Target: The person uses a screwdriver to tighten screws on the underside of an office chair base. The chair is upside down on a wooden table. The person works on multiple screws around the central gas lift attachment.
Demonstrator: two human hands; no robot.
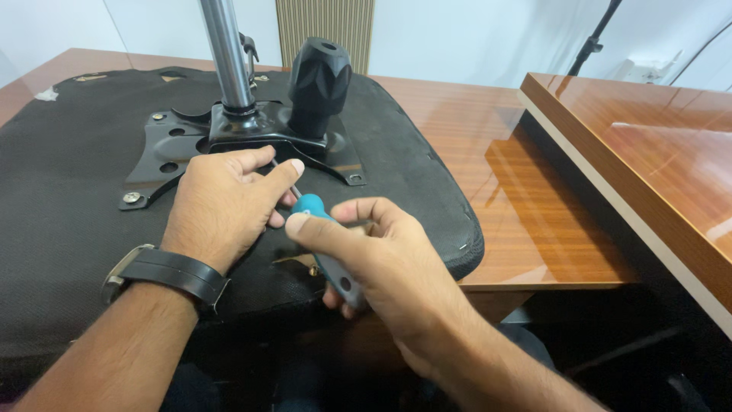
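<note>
gripping the screwdriver (pixel 329 243) handle in my right hand (pixel 381 263), left hand (pixel 221 206) pinching its shaft; i judge keeping it square on the near screw of the mounting plate (pixel 171 149) matters.

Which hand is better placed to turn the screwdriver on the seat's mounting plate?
Probably the right hand: it wraps the screwdriver handle. The left hand only pinches the shaft near the mounting plate, steadying it.

An office or meeting room: polished wooden desks (pixel 534 191) meet below white walls (pixel 473 34), with an upturned office chair seat (pixel 61 191) lying on the nearer desk.
</note>
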